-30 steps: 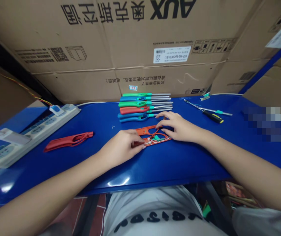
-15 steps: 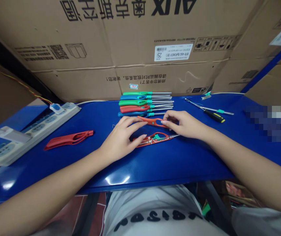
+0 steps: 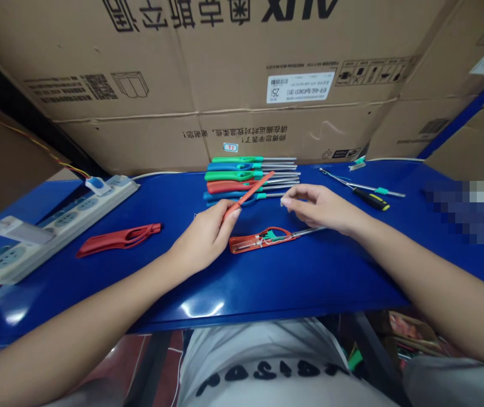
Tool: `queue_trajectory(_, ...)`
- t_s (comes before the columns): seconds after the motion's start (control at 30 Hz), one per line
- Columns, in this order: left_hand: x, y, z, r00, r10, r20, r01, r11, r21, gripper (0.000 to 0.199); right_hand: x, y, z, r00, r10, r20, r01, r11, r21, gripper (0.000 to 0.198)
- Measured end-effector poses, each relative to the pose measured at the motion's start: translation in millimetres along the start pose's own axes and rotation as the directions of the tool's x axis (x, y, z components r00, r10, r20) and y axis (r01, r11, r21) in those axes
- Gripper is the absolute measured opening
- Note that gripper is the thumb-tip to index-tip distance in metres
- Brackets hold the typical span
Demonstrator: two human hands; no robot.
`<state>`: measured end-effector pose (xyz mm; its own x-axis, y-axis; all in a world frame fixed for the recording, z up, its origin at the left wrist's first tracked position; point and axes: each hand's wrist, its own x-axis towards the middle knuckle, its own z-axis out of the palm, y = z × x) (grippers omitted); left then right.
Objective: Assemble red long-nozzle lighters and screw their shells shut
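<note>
My left hand [image 3: 203,234] is closed around the end of an orange lighter casing half [image 3: 250,195], seen edge-on and tilted up to the right. Below it on the table lies an opened orange lighter [image 3: 262,241], its inner tube, wires and green trigger exposed and its metal rod pointing right. My right hand [image 3: 320,208] hovers over that rod, fingers curled and the tips pinched; whether something tiny is between them I cannot make out. Behind both hands sits a row of several lighters [image 3: 229,177] in green, blue and red.
A red casing half [image 3: 118,239] lies on the blue table [image 3: 242,294] at left, beside a white power strip [image 3: 61,226] with plugs. At right are a black-and-yellow screwdriver [image 3: 371,199] and a metal rod with a green part [image 3: 380,191]. A large cardboard box [image 3: 161,96] stands behind.
My left hand has lifted the orange casing half and turned it edge-on, tilted up. My right hand has let go of it and moved apart. The opened lighter now shows fully.
</note>
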<state>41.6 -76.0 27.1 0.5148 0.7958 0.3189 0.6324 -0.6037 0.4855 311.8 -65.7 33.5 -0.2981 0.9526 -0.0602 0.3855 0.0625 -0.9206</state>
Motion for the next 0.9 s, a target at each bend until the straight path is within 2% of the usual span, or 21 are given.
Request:
queue_trajectory(0.07,0.2,1.3,-0.6,0.996,-0.079,0.034,0.081,0.995,-0.055,0.038,-1.9,1.9,-1.4,0.992,-0.085,0.093,0.100,0.980,-0.172,0.041)
queue_trajectory(0.13,0.1,1.2,1.2,0.991,-0.110,0.075,0.118,0.987,-0.110,0.039,-5.2,3.3,-0.2,0.953,-0.190,0.235,0.257,0.919,-0.299,0.034)
queue_trajectory(0.23,-0.9,0.8,6.0,0.979,-0.137,0.150,0.165,0.968,-0.191,0.040,-10.1,4.3,5.1,0.897,-0.264,0.355,0.393,0.845,-0.363,0.026)
queue_trajectory(0.33,-1.9,1.9,8.8,0.972,-0.143,0.184,0.180,0.962,-0.205,0.040,-12.1,4.8,9.7,0.895,-0.270,0.355,0.407,0.821,-0.401,0.019)
queue_trajectory(0.57,-3.2,7.9,6.3,0.972,-0.080,0.219,0.112,0.984,-0.138,0.035,-10.7,6.9,9.6,0.897,-0.279,0.342,0.408,0.821,-0.400,0.009)
queue_trajectory(0.9,-4.1,9.5,7.2,0.963,-0.060,0.262,0.082,0.994,-0.072,0.033,-7.9,11.0,10.7,0.908,-0.250,0.336,0.371,0.853,-0.366,0.014)
